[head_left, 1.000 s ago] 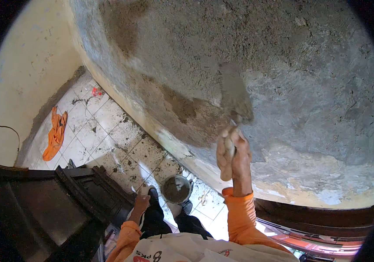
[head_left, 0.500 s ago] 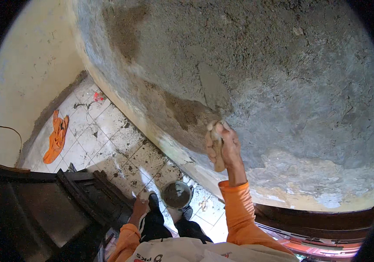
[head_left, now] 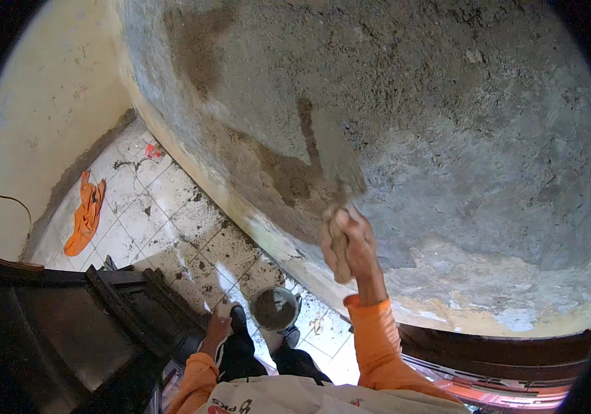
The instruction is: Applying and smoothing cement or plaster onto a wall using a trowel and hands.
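My right hand [head_left: 351, 241] is wrapped round the wooden handle of a trowel [head_left: 340, 159], whose grey blade lies against the rough cement wall [head_left: 447, 83]. A narrow dark damp streak [head_left: 306, 124] runs along the blade's left side, beside a larger brown damp patch [head_left: 285, 176]. My left hand [head_left: 218, 321] hangs low beside my leg, near dark wooden furniture; its fingers are too small and unclear to make out. A bucket [head_left: 275, 307] of grey mortar stands by my feet.
Dark wooden furniture [head_left: 47, 317] fills the lower left. The tiled floor [head_left: 130, 221] is spattered with grey bits and holds an orange cloth [head_left: 85, 217] and a small red scrap [head_left: 153, 150]. A cream side wall [head_left: 40, 124] with a thin cable rises at the left.
The trowel and my right hand have moved left over the last second, and lately slightly downward. A narrow dark streak now shows left of the blade. My left hand stays low.
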The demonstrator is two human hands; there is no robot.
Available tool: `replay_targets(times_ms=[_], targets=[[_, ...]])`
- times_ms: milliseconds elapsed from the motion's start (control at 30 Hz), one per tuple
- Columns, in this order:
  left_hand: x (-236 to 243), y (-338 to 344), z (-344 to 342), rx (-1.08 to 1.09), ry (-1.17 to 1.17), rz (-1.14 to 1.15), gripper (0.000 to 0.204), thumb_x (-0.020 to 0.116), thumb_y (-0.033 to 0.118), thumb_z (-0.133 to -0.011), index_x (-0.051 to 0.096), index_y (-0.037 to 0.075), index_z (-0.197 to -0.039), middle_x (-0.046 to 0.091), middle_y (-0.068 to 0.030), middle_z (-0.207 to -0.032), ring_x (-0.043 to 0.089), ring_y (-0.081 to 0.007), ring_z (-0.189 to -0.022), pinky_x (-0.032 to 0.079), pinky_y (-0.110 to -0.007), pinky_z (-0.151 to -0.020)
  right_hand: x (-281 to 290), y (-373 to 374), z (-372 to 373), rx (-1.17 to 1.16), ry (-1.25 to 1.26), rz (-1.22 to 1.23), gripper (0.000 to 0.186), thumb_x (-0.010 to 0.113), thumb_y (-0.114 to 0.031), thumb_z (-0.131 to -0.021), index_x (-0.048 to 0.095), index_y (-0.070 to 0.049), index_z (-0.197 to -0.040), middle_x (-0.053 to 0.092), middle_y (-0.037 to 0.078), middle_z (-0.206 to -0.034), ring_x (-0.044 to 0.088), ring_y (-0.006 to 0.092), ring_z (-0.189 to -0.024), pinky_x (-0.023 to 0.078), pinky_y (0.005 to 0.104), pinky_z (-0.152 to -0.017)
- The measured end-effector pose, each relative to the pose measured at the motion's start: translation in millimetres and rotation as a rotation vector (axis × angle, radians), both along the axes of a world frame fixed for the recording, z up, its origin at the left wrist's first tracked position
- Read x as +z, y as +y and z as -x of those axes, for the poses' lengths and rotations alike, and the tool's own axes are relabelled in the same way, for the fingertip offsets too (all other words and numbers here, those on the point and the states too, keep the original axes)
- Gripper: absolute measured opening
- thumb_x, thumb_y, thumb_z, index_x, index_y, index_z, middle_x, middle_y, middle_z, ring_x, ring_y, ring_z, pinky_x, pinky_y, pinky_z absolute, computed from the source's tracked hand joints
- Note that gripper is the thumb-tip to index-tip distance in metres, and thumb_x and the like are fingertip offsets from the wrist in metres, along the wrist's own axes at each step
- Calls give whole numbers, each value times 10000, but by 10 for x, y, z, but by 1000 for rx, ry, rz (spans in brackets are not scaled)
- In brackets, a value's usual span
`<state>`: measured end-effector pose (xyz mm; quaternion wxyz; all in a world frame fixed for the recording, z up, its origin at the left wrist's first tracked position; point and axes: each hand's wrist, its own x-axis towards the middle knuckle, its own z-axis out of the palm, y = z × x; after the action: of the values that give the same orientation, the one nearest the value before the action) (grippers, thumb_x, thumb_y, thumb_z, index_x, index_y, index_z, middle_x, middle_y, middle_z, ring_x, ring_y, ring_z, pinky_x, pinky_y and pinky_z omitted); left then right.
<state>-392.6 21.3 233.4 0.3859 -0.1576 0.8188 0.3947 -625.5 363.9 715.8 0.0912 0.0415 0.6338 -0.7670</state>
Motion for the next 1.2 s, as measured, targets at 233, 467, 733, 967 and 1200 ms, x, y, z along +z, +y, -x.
replay_targets(times_ms=[233, 467, 733, 967, 1200], targets=[[351, 85, 134, -36, 403, -66, 450, 613, 294, -1057, 594, 123, -1473, 696, -197, -1276, 655, -378, -1186, 513, -531, -1040, 3, 136, -126, -163, 44, 200, 386, 613, -401, -1015, 628, -26, -1106, 616, 49, -871, 576, 141, -739, 481, 280, -662], [2396, 890, 1712, 188, 981, -65, 508, 529, 310, -1119, 517, -10, -1514, 585, -259, -1473, 534, -437, -1394, 401, -490, -1186, -82, 98, -1217, -229, -220, 223, 384, 608, -419, -1046, 602, -36, -1070, 590, 73, -760, 540, 128, -565, 452, 256, -464], [4644, 2098, 3214, 35, 1622, -399, 952, 540, 536, -1061, 135, -80, -1664, 113, -330, -1727, 128, -468, -1612, 127, -541, -1301, -941, 660, -2628, -336, -315, -318, 341, 600, -372, -1078, 583, -33, -1048, 546, 23, -714, 491, 108, -519, 433, 297, -431], [4791, 2432, 3448, 139, 1570, -343, 936, 410, 557, -1098, 8, -64, -1671, -6, -338, -1731, 30, -490, -1615, 77, -597, -1293, -1192, 876, -3516, -556, -452, -350, 288, 584, -311, -1076, 577, -24, -1046, 526, 36, -648, 478, 119, -473, 437, 293, -395], [4790, 2512, 3396, 205, 1551, -300, 900, 361, 539, -1110, -6, -63, -1670, -43, -326, -1735, -30, -475, -1620, -5, -613, -1289, -1165, 841, -3528, -536, -404, -285, 250, 563, -257, -1072, 578, -15, -1133, 510, 20, -638, 483, 114, -479, 441, 293, -391]])
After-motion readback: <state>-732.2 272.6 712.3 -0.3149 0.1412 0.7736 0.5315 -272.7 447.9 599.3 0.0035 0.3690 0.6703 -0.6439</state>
